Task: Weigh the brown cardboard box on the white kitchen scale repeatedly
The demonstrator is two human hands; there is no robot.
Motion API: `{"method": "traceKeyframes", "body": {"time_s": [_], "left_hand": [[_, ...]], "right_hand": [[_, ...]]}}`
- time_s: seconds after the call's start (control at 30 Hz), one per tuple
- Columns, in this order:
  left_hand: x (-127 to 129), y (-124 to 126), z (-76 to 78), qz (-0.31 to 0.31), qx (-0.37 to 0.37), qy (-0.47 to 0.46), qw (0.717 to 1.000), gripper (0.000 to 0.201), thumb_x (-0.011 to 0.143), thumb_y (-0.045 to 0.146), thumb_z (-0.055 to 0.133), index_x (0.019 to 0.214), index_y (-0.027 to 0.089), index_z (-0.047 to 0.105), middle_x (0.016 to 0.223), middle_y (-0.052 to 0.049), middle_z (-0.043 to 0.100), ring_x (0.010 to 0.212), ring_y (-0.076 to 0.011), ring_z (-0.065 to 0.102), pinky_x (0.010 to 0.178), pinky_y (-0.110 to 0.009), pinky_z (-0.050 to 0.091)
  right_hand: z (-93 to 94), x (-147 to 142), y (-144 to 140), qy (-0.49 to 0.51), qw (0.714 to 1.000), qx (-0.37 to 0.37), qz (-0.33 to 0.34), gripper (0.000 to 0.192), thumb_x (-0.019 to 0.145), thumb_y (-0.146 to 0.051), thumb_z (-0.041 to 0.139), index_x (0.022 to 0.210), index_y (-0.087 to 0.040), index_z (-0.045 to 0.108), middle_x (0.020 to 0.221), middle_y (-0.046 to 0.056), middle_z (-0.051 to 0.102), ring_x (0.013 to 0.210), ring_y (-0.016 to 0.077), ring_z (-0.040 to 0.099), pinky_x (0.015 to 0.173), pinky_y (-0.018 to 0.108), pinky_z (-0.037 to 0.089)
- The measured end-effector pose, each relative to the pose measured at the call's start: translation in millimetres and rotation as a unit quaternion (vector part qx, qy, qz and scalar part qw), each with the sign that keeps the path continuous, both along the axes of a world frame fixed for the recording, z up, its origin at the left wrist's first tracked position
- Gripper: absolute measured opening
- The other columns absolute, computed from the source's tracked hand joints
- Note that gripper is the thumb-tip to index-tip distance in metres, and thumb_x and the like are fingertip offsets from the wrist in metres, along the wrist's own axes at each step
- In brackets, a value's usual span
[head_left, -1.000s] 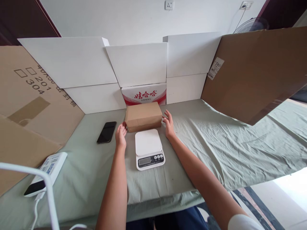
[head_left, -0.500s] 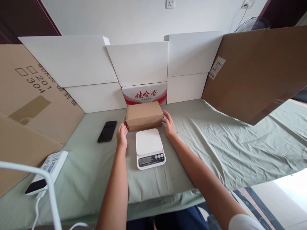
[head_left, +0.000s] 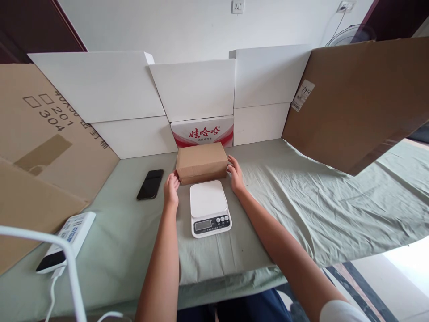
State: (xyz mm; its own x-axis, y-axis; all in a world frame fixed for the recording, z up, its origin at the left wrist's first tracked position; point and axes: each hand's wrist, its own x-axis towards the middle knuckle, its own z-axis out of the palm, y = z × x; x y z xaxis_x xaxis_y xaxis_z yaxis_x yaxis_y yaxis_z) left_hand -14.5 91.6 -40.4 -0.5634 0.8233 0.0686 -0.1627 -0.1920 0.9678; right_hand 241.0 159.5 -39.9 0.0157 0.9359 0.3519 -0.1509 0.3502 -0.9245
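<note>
— Behind the white kitchen scale (head_left: 209, 207), what sits on the counter (head_left: 301, 197)?

— A brown cardboard box (head_left: 201, 162), lying flat on the green cloth, just behind the scale and in front of a red-and-white printed carton (head_left: 202, 131).

— And the hands?

— The left hand (head_left: 171, 188) is at the box's left end, fingers loosely spread and upright against the cardboard. The right hand (head_left: 235, 173) is at the box's right end, fingers likewise open and laid on its side. Neither closes around anything; the box sits between the two palms.

— Is it lifted?

— It seems to rest on the cloth, though its underside is hard to see.

— Anything else near the scale?

— A black phone (head_left: 150, 184) lies to the left of it, well apart from the left hand. Farther left, near the counter's edge, lies a white power strip (head_left: 69, 237).
</note>
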Motion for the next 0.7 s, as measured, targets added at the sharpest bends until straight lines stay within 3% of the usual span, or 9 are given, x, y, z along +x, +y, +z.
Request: {"method": "traceKeyframes", "body": {"time_s": [0.5, 0.7], "left_hand": [[4.9, -3.2, 6.3, 0.006, -0.027, -0.014, 1.000, 0.058, 0.096, 0.054, 0.049, 0.136, 0.016, 0.065, 0.146, -0.019, 0.058, 0.141, -0.0285, 0.051, 0.118, -0.044, 0.037], [5.8, -2.4, 5.5, -0.002, -0.027, -0.015, 1.000, 0.058, 0.097, 0.052, 0.049, 0.137, 0.012, 0.064, 0.147, -0.021, 0.057, 0.139, -0.0287, 0.053, 0.118, -0.043, 0.037]], "right_hand": [[5.3, -2.1, -6.5, -0.019, 0.999, 0.009, 0.026, 0.059, 0.091, -0.046, 0.053, 0.147, -0.029, 0.050, 0.154, 0.006, 0.052, 0.140, 0.0298, 0.049, 0.116, 0.050, 0.040], [6.5, -3.8, -8.9, -0.026, 0.999, 0.014, 0.042, 0.067, 0.091, -0.051, 0.054, 0.153, -0.030, 0.041, 0.160, 0.005, 0.045, 0.149, 0.0292, 0.041, 0.123, 0.051, 0.033]]}}
